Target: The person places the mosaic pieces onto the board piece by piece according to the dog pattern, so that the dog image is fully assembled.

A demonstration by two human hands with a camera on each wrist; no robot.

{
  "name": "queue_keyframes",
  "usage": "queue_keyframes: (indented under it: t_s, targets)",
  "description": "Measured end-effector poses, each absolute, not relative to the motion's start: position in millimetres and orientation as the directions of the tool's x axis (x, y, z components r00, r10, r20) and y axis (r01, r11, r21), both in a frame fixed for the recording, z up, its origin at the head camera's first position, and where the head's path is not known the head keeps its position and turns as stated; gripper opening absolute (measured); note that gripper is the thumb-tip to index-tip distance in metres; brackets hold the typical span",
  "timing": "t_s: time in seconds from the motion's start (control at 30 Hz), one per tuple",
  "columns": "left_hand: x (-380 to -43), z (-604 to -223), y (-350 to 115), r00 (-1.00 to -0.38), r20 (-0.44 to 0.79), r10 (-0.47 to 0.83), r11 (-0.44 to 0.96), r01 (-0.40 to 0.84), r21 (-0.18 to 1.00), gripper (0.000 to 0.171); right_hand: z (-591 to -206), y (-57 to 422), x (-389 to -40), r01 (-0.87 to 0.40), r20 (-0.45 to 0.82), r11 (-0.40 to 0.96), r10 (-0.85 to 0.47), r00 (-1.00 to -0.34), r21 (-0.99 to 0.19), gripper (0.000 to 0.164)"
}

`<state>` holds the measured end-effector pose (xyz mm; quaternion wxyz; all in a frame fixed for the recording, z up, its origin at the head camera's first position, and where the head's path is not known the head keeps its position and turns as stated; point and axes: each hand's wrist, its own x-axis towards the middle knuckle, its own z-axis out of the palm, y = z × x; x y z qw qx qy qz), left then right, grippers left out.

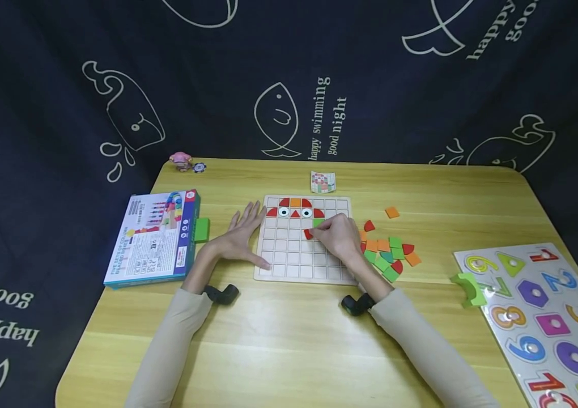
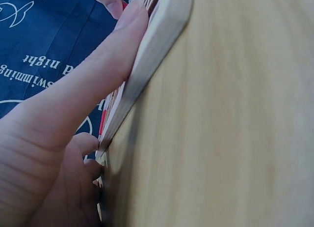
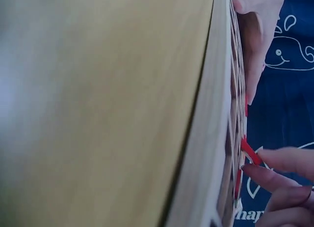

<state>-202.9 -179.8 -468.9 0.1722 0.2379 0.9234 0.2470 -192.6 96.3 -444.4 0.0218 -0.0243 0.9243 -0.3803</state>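
A white gridded wooden board (image 1: 286, 258) lies on the table, with red, orange and green tiles and two eye tiles (image 1: 283, 212) set in its upper rows. My right hand (image 1: 341, 237) is over the board's right half, pinching a small red tile (image 3: 251, 151) between thumb and finger. The tile is tilted at the grid surface, below a green tile (image 1: 318, 222). At the board's left side, my left hand (image 1: 235, 238) has its fingers spread and its thumb (image 2: 105, 65) resting along the near edge.
Loose tiles (image 1: 383, 245) lie right of the board. A small picture card (image 1: 323, 182) is behind it. Left stand a box (image 1: 153, 238) and a green block (image 1: 202, 230); right lie a number puzzle (image 1: 539, 306) and a green arch block (image 1: 470, 289). A pink figurine (image 1: 181, 161) sits at the back-left corner.
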Motion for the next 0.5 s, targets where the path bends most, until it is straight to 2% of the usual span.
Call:
queue_keyframes:
  t_s: [0.23,0.5]
  targets:
    - [-202.8,-468.3,-179.7,-0.827,-0.199,0.526,0.76,0.352,0.547,0.142,-443.1,100.2,-195.6,-0.083,-0.027,0.727,-0.139,-0.99,-0.682,0.014]
    - [-202.6,-468.0,-178.9,-0.83,-0.204,0.52,0.763,0.343,0.548,0.142,-445.3,102.2,-201.3,-0.035,-0.127,0.666,-0.194,-0.973,-0.745,0.019]
